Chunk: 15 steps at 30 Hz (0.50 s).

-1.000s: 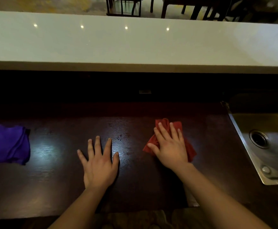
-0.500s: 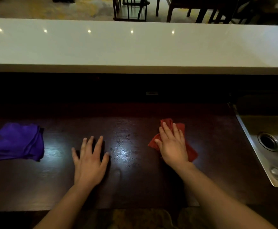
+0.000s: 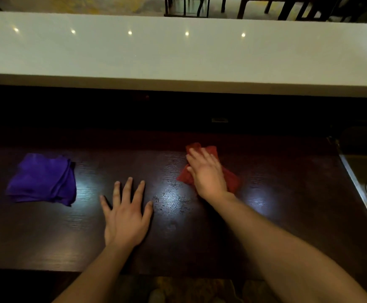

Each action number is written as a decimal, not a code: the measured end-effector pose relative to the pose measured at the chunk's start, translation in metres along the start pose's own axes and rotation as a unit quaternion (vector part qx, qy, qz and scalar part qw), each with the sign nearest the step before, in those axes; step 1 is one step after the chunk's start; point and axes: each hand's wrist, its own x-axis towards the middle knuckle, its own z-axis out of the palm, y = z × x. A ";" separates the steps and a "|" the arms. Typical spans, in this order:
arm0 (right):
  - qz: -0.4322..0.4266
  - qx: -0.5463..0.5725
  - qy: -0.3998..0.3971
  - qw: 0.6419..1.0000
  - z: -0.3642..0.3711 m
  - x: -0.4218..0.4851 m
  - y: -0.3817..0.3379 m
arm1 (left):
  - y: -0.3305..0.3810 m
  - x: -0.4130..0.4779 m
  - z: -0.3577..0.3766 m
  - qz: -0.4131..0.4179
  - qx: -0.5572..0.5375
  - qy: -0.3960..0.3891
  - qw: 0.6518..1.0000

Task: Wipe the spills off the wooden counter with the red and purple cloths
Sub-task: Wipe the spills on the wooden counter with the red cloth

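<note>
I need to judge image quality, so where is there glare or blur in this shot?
Head view: white glare patches on the wooden counter, brightest over the spills; the right hand on the red cloth is motion-blurred; the left hand and purple cloth look sharp; the back is dark.

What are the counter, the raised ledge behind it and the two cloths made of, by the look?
Counter: dark wood or wood veneer, fine grain lines, semi-gloss, reflecting lights.
Ledge: pale polished stone or solid surface, probably; it mirrors ceiling lights.
Red cloth and purple cloth: soft matte fabric, possibly microfibre; the purple shows folded layers.
Sink: brushed metal, likely stainless steel.
</note>
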 end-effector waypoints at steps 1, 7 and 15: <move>-0.047 0.004 -0.018 0.999 0.005 -0.002 -0.016 | 0.000 0.000 0.000 -0.001 -0.004 0.002 1.000; -0.237 -0.104 -0.053 0.964 0.016 -0.059 -0.015 | -0.002 -0.003 -0.002 -0.004 -0.027 0.024 0.999; 0.032 -0.096 -0.016 0.995 0.003 0.009 -0.003 | 0.001 -0.001 -0.006 -0.011 -0.020 0.017 1.000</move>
